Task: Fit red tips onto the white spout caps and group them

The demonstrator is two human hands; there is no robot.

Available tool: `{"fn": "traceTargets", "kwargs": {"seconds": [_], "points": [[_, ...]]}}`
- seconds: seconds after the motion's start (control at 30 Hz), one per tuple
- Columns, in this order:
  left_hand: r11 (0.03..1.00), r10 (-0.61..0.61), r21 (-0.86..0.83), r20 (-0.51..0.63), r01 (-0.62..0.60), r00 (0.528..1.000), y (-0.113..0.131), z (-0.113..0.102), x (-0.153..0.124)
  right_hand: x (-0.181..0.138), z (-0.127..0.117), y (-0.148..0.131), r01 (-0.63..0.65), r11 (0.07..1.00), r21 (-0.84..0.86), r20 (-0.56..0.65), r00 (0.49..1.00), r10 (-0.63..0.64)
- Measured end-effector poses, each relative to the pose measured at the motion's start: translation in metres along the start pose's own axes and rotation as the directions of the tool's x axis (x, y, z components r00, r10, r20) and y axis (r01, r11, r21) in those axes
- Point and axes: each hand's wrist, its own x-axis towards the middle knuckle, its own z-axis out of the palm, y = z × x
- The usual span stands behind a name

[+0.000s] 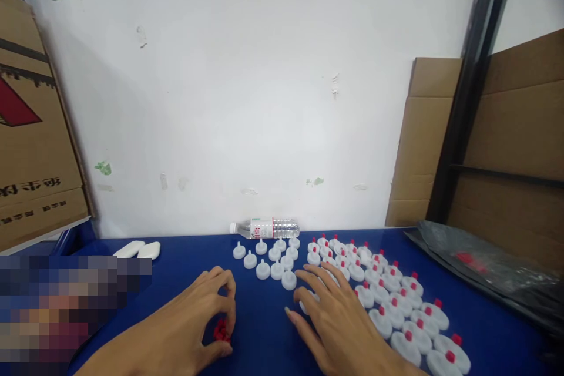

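Observation:
My left hand [200, 320] rests low on the blue table [185, 264], its fingers curled around small red caps [221, 331] that lie partly under the palm. My right hand [337, 317] lies beside it with fingers spread over a white lid [305, 305] that is mostly hidden beneath them. Just beyond the fingertips stands a group of several plain white lids [273, 258]. To the right, several white lids with red caps [388, 299] stand in rows that run toward me.
A clear water bottle [264, 228] lies on its side against the white wall. Two white oblong pieces [137, 249] lie at the back left. Cardboard boxes [30, 129] stand left and right. A dark plastic bag [480, 267] lies at the table's right.

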Motion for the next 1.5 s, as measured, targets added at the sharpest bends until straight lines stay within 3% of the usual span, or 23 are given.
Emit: {"fn": "traceTargets", "kwargs": {"seconds": [0.1, 0.23, 0.33, 0.6, 0.8, 0.97, 1.07, 1.2, 1.27, 1.5], "points": [[0.999, -0.041, 0.01, 0.04, 0.04, 0.998, 0.008, -0.003, 0.0, 0.005, -0.009, 0.003, -0.043, 0.998, 0.038, 0.159, 0.987, 0.036], [0.999, -0.033, 0.007, 0.054, 0.033, 0.998, 0.013, -0.004, 0.001, 0.006, -0.012, 0.007, -0.1, 0.992, 0.084, 0.367, 0.928, 0.062], [1.0, 0.022, 0.0, 0.023, -0.022, 0.999, 0.011, -0.001, -0.001, 0.006, -0.01, 0.009, -0.107, 0.982, 0.155, 0.422, 0.906, 0.032], [0.979, 0.196, 0.08, -0.117, -0.188, 0.974, 0.01, 0.005, 0.001, 0.015, -0.027, 0.001, 0.073, 0.958, 0.278, 0.381, 0.907, -0.18], [0.979, 0.204, 0.08, -0.294, -0.189, 0.934, 0.007, 0.02, 0.005, 0.021, -0.029, -0.004, 0.207, 0.963, 0.173, 0.414, 0.872, -0.262], [0.961, 0.276, 0.089, -0.389, -0.262, 0.879, 0.012, 0.032, 0.01, 0.016, -0.021, -0.002, 0.244, 0.956, 0.161, 0.41, 0.865, -0.29], [0.933, 0.358, 0.12, -0.411, -0.339, 0.839, 0.017, 0.034, 0.013, 0.008, -0.008, -0.002, 0.25, 0.949, 0.192, 0.359, 0.882, -0.305], [0.896, 0.443, 0.162, -0.412, -0.414, 0.796, 0.019, 0.04, 0.017, -0.001, 0.009, -0.004, 0.301, 0.938, 0.172, 0.186, 0.925, -0.331], [0.885, 0.464, 0.165, -0.384, -0.436, 0.798, 0.018, 0.045, 0.018, -0.002, 0.012, -0.005, 0.31, 0.938, 0.155, 0.147, 0.932, -0.332], [0.89, 0.456, 0.175, -0.291, -0.422, 0.841, 0.011, 0.053, 0.02, 0.001, 0.003, -0.005, 0.331, 0.934, 0.136, 0.202, 0.913, -0.353]]}}
